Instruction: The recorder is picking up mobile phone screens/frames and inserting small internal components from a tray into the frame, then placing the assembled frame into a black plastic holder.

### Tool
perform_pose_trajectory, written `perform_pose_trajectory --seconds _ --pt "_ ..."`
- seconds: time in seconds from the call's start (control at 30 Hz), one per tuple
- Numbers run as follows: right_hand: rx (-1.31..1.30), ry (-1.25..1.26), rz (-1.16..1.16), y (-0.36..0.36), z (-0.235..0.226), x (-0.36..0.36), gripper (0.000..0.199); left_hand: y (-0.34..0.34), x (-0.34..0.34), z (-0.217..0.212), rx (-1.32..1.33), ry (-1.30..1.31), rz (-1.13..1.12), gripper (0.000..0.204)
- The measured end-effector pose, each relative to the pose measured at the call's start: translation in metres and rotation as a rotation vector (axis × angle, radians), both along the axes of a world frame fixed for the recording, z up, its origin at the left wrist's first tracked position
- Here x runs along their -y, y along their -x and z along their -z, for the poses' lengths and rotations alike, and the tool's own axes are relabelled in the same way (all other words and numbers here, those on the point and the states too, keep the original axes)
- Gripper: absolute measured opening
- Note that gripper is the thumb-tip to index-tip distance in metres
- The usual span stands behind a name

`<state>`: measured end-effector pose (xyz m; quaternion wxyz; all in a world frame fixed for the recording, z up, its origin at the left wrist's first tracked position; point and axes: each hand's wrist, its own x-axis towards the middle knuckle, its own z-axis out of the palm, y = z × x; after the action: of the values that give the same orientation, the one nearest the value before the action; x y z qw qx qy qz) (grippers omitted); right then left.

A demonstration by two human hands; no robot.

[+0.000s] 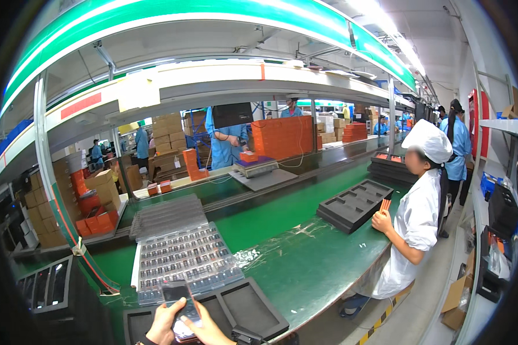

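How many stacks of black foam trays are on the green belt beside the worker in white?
2: one stack of black foam trays by that worker's hand, another stack further along the belt. More may be hidden behind the worker.

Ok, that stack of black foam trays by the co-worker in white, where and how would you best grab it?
Probably by the two short ends of the black foam tray stack, one hand each, from the near belt edge: it lies flat and long, its recessed top offers no grip, and the co-worker's hand is at its right corner.

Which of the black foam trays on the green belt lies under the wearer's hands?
The near tray at the bottom edge, beside the clear blister packs. Both hands, left and right, hold a phone over it. The other trays sit by the white-coated worker.
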<state>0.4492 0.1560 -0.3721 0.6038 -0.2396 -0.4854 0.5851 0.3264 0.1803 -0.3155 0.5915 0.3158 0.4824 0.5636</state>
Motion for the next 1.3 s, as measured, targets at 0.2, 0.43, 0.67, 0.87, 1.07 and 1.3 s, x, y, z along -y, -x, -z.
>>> perform_pose_trajectory --seconds 0.2,0.43,0.67,0.87,1.07,1.3 --pt "-0.176 0.449 -0.216 -0.041 0.01 -0.008 0.032 0.011 0.016 0.025 0.251 0.086 0.168 0.031" --pt "-0.214 0.465 -0.051 -0.061 -0.013 -0.003 0.021 -0.011 0.039 0.04 -0.001 -0.051 0.025 0.026" --pt "-0.163 0.301 0.166 -0.075 0.001 -0.009 0.039 0.053 0.061 0.032 -0.157 -0.075 -0.03 0.025" --pt "0.017 0.303 0.084 -0.059 0.028 0.009 0.045 0.072 0.057 0.058 -0.368 0.0 -0.142 0.033" --pt "0.061 0.27 0.083 -0.048 0.012 0.018 0.046 0.051 0.055 0.051 -0.329 -0.013 -0.128 0.034" --pt "-0.038 0.081 0.197 -0.116 -0.005 0.008 0.064 0.117 0.065 0.044 -0.38 -0.218 -0.256 0.029"
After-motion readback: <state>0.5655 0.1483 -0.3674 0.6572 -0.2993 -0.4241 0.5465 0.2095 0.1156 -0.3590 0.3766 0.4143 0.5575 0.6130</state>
